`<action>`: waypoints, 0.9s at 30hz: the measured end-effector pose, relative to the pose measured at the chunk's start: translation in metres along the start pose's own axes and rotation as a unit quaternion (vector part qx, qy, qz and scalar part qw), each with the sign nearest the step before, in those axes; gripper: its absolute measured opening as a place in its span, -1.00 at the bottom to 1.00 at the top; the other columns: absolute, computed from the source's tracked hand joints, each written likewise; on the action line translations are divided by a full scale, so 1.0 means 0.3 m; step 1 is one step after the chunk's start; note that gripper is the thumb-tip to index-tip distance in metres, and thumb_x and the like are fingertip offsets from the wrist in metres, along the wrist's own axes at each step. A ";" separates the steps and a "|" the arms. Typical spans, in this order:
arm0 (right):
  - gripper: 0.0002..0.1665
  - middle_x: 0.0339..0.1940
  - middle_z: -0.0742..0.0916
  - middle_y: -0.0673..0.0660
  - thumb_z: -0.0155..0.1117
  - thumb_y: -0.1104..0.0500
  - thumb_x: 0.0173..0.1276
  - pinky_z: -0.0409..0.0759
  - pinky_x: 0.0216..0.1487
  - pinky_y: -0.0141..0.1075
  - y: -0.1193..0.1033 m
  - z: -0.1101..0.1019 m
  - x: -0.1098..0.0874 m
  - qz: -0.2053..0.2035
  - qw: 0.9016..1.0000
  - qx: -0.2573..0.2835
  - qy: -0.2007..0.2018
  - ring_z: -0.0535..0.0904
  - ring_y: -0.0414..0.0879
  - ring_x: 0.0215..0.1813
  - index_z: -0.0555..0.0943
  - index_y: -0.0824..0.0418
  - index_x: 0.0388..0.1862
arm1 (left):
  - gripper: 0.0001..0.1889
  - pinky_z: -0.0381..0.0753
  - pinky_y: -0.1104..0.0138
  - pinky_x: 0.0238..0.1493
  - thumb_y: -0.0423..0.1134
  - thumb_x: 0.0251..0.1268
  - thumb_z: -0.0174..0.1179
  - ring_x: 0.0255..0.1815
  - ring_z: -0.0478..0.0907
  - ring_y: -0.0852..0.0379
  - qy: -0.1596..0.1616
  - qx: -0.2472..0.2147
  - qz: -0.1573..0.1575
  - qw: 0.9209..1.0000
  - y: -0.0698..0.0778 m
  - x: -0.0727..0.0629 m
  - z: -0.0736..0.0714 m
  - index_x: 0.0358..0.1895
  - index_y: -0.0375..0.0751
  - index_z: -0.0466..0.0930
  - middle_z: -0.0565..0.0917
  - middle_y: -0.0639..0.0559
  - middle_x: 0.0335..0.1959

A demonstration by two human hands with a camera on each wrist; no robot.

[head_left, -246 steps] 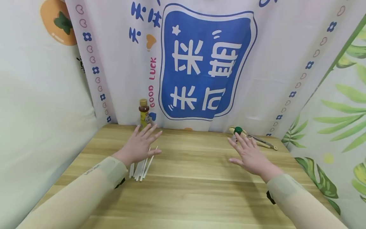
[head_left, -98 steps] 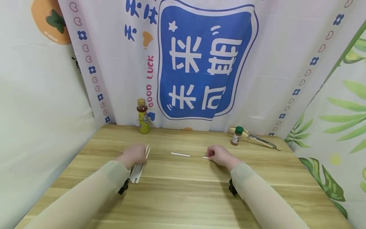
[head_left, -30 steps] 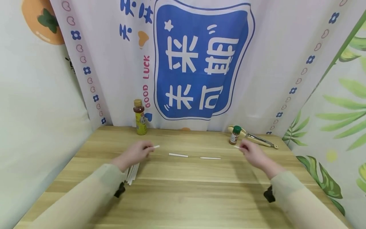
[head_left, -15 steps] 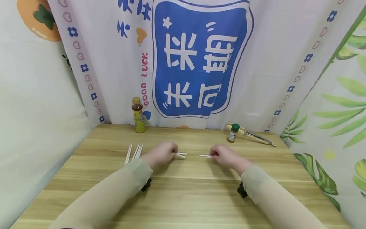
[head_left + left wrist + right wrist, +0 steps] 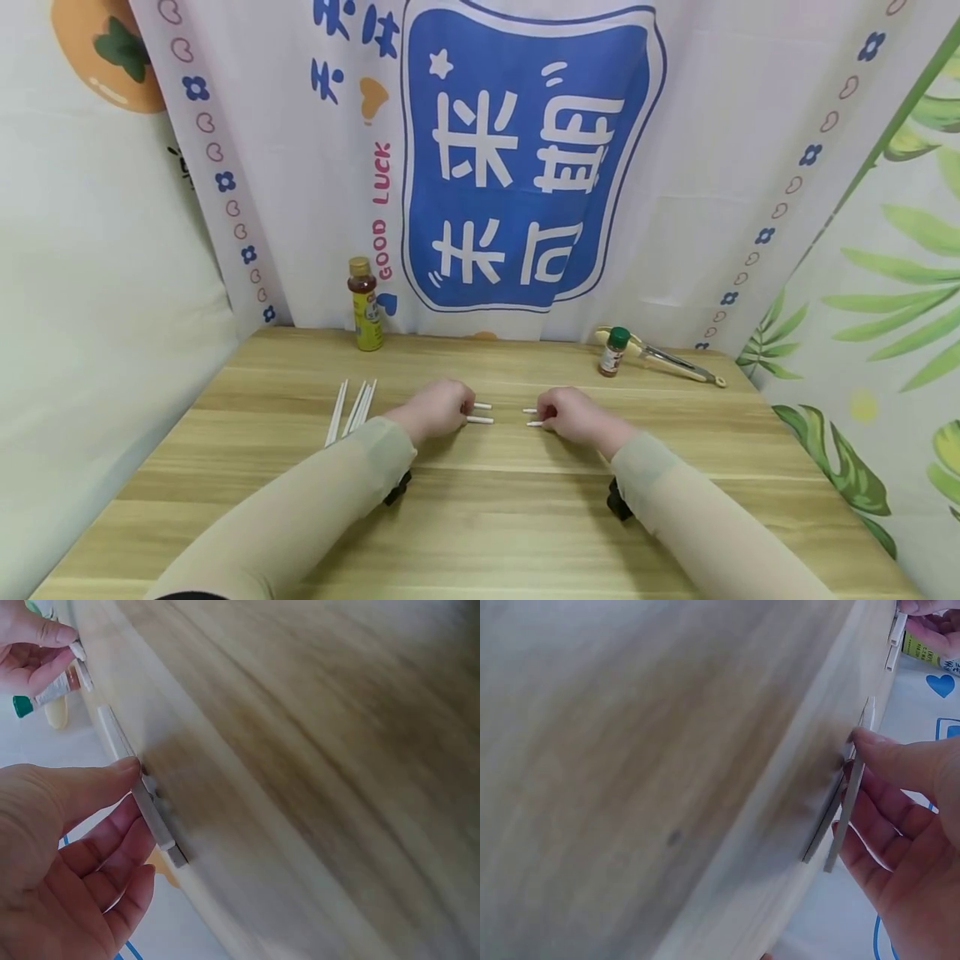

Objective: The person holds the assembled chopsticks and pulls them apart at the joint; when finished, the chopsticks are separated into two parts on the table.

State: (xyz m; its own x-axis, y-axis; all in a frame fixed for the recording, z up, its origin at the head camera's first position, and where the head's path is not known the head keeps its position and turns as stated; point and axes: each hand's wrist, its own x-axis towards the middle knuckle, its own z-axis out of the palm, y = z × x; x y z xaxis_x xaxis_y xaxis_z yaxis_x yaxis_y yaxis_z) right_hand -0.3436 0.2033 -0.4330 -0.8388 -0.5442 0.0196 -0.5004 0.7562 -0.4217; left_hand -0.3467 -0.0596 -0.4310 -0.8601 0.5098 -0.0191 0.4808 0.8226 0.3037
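On the wooden table (image 5: 480, 517), my left hand (image 5: 442, 408) pinches a thin white stick (image 5: 480, 420) between thumb and fingers. Just behind it lies another white stick (image 5: 483, 406), partly covered by the hand. My right hand (image 5: 573, 414) likewise pinches a white stick (image 5: 534, 424), low at the tabletop, with a further stick (image 5: 529, 411) showing behind it. Both held sticks run roughly sideways, and a gap separates the left pair from the right pair. The left wrist view shows the held stick (image 5: 154, 821) close over the wood; the right wrist view shows its stick (image 5: 846, 814) between thumb and fingertips.
Several loose white sticks (image 5: 362, 404) lie left of my left forearm, partly hidden by the sleeve. A yellow-labelled bottle (image 5: 367, 310) stands at the back left. At the back right are a green-capped jar (image 5: 613, 354) and tongs (image 5: 675, 365). A printed curtain (image 5: 697, 250) hangs behind.
Both hands were open and raised at first. Two sticks were then laid at the middle; each hand took another, and both moved inward and down to bring these in front of the laid ones.
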 end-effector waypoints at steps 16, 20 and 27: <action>-0.80 -0.46 0.59 -0.02 0.36 0.44 0.23 0.45 -0.23 -0.20 -0.020 0.005 0.005 0.002 1.000 0.010 -0.001 0.45 -0.13 -0.35 0.57 0.19 -0.44 | -0.92 0.55 0.20 -0.18 -0.42 0.19 0.29 -0.36 0.50 0.15 0.030 -0.051 -0.006 0.998 -0.030 -0.055 -0.035 -0.35 -0.15 0.64 0.57 0.14 -0.43; -0.79 -0.47 0.57 -0.01 0.34 0.45 0.23 0.45 -0.24 -0.18 -0.015 0.012 0.000 -0.009 1.000 0.005 -0.003 0.44 -0.11 -0.35 0.56 0.20 -0.45 | -0.94 0.57 0.15 -0.19 -0.42 0.21 0.23 -0.33 0.53 0.09 0.047 -0.079 -0.050 0.994 -0.079 -0.120 -0.097 -0.28 -0.22 0.63 0.59 0.08 -0.40; -0.73 -0.49 0.57 0.05 0.33 0.51 0.19 0.42 -0.28 -0.20 -0.018 0.022 0.002 -0.025 1.000 -0.005 -0.001 0.43 -0.11 -0.38 0.50 0.22 -0.51 | -0.92 0.48 0.17 -0.38 -0.42 0.11 0.17 -0.44 0.47 0.05 0.062 -0.047 -0.120 0.990 -0.231 -0.243 -0.163 -0.42 -0.17 0.52 0.54 0.04 -0.48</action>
State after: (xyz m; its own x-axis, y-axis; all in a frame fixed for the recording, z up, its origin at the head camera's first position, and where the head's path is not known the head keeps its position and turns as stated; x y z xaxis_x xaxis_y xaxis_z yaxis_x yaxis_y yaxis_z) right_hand -0.3400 0.1965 -0.4367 -0.8124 -0.5817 0.0393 -0.5437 0.7315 -0.4114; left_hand -0.3256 -0.1663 -0.4042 -0.9649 0.2623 0.0135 0.2464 0.8862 0.3924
